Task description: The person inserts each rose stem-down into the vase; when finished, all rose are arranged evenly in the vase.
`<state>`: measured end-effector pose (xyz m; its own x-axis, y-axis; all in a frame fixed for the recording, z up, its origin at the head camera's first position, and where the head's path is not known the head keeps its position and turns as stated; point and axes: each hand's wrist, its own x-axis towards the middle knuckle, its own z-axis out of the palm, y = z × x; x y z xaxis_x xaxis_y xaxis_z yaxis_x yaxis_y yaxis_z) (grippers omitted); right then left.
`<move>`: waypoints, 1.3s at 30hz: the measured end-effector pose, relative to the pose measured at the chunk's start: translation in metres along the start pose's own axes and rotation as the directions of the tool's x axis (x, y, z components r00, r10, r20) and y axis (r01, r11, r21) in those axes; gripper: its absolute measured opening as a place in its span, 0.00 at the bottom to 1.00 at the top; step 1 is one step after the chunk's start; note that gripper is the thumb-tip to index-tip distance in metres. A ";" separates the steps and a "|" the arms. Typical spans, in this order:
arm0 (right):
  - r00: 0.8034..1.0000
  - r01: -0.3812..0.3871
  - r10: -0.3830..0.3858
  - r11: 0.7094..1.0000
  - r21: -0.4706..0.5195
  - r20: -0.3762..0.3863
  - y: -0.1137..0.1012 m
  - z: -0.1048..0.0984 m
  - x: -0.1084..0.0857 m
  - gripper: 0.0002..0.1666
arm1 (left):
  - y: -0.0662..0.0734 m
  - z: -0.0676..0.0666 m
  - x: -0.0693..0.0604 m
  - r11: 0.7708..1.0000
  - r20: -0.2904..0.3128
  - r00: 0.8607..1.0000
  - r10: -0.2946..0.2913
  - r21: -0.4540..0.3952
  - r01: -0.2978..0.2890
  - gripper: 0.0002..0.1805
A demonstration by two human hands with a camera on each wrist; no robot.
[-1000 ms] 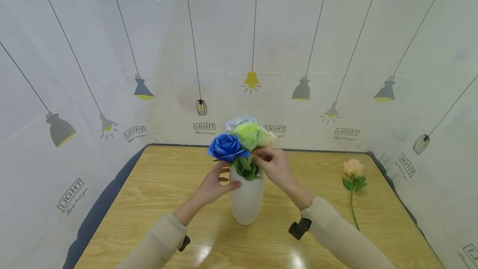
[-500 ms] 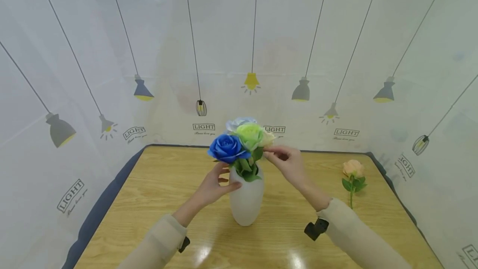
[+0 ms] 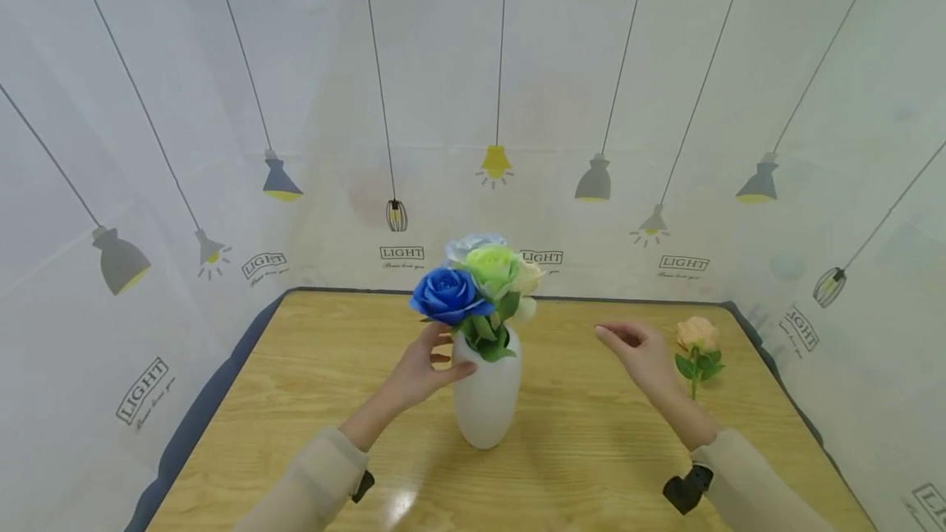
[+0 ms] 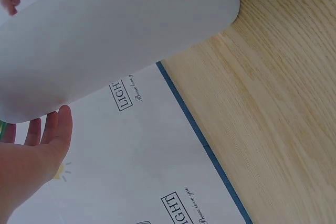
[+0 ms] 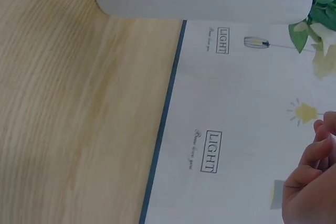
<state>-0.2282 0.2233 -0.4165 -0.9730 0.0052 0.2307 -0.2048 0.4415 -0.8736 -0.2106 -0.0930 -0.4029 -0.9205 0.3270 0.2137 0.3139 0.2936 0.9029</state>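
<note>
A white vase (image 3: 486,401) stands upright on the table in the head view. In it are a blue rose (image 3: 451,295), a green rose (image 3: 493,269), a pale blue rose (image 3: 475,246) and a cream rose (image 3: 526,279). My left hand (image 3: 417,368) holds the vase near its rim from the left, thumb in front. In the left wrist view its fingers (image 4: 64,124) touch the vase wall. To the right, my right hand (image 3: 641,355) is in the air with loosely curled fingers and nothing visible in them. A peach rose (image 3: 698,335) lies beyond it, its lower stem hidden by the right arm.
The wooden table (image 3: 310,401) has a dark blue edge along its back and sides. Behind it hangs a white backdrop (image 3: 443,64) printed with lamps and the word LIGHT. A black wrist camera (image 3: 687,489) sits on the right sleeve.
My right hand has left the flowers and moved right, toward the peach rose. The cream rose beside the green one is now more exposed. My left hand stays on the vase.
</note>
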 end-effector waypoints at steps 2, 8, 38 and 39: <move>1.000 0.012 -0.012 1.000 -0.011 -0.015 0.017 -0.005 -0.001 0.24 | -0.001 0.000 0.000 1.000 0.002 1.000 0.007 -0.002 -0.007 0.31; 0.998 0.045 -0.040 0.990 0.132 -0.042 0.104 -0.019 0.009 0.17 | -0.020 0.002 0.004 1.000 -0.008 1.000 0.025 -0.016 -0.025 0.32; 0.818 -0.472 0.447 0.881 0.023 -0.362 0.270 -0.079 0.005 0.36 | -0.039 0.002 0.010 1.000 0.004 1.000 0.021 -0.016 -0.021 0.35; 0.812 -0.482 0.455 0.876 0.019 -0.367 0.274 -0.080 0.003 0.37 | -0.039 0.002 0.010 1.000 0.005 1.000 0.021 -0.016 -0.021 0.35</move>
<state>-0.2789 0.4154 -0.6206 -0.8438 0.5340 -0.0529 0.2877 0.3669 -0.8846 -0.2316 -0.0991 -0.4370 -0.9126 0.3373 0.2312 0.3297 0.2725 0.9039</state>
